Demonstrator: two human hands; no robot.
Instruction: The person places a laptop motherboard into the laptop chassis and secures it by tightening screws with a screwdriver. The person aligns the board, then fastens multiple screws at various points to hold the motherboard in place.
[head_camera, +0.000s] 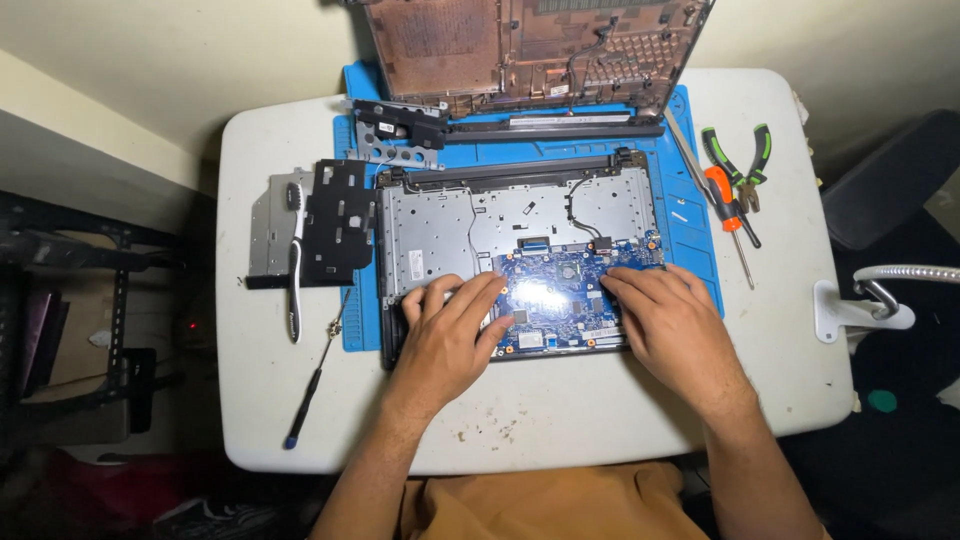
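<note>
- White table (600, 420) under a blue mat (700, 200), dim room all round.
- Opened laptop (440, 225) lies on the mat, its blue board (560, 300) at the near right, bare.
- Left hand (445, 340) flat on the board's left edge, fingers spread, gripping nothing.
- Right hand (670, 325) presses fingertips on the board's right edge, also holding nothing.
- Brown cover (530, 45) stands propped at the back.
- Pliers (740, 160) and orange screwdriver (728, 205) right; toothbrush (295, 260) and thin screwdriver (315, 385) left.
</note>
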